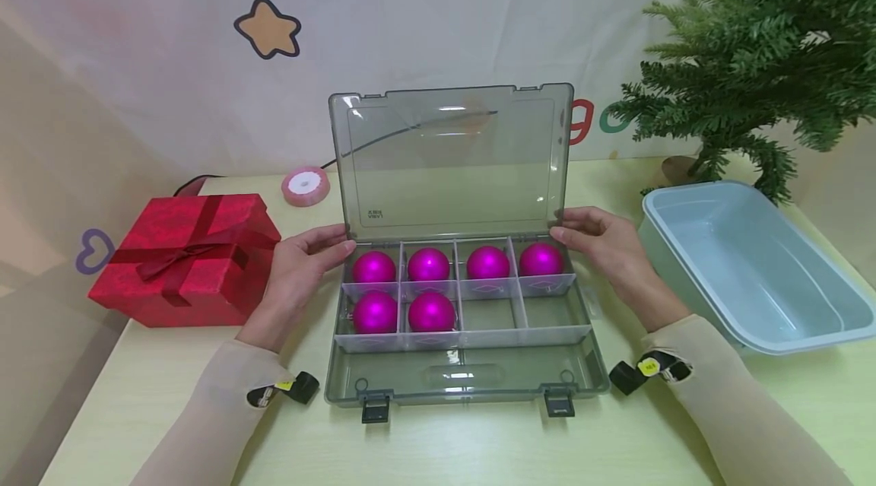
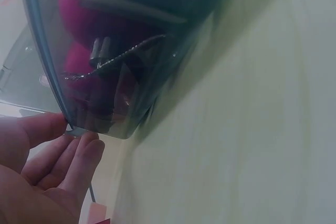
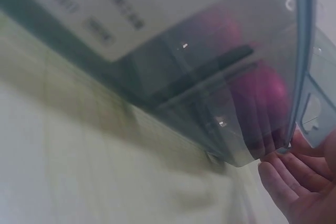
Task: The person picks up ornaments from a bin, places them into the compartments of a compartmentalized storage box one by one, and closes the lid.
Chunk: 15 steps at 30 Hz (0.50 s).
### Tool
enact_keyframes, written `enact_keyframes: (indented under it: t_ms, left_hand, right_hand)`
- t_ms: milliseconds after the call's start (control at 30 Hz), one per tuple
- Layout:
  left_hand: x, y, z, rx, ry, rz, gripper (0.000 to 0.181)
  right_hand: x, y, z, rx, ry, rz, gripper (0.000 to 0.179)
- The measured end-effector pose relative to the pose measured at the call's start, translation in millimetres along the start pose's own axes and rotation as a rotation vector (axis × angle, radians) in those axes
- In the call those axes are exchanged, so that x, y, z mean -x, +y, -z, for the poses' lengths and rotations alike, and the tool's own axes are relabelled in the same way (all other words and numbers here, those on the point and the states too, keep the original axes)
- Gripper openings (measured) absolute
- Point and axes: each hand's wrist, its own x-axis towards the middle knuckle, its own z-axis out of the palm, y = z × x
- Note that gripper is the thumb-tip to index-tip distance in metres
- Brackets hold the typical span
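Note:
A clear grey plastic compartment box [image 1: 465, 377] lies in front of me, its lid [image 1: 455, 166] raised at the back. Shiny magenta ball ornaments [image 1: 432, 311] fill the back row of compartments and two on the left of the middle row. My left hand [image 1: 301, 262] pinches the back left corner near the hinge; in the left wrist view its thumb [image 2: 50, 128] is at the rim, fingers behind. At the back right corner my right hand [image 1: 605, 246] pinches the rim the same way. Through the box wall, the right wrist view shows a ball [image 3: 262, 98].
Left of the box is a red gift box [image 1: 185, 265] with a dark bow. A pink ribbon roll [image 1: 305, 185] lies behind it. To the right stands a pale blue tub [image 1: 691, 273], with a green artificial tree [image 1: 760, 52] behind. White cloth hangs at the back.

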Motion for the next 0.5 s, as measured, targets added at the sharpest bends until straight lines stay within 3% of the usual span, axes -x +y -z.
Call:
enact_keyframes:
  t_ms: [500]
  left_hand:
    - [0.8, 1.9, -1.3, 0.011, 0.028, -0.007, 0.043]
  right_hand:
    - [1.8, 0.1, -1.9, -0.117, 0.021, 0.098, 0.038]
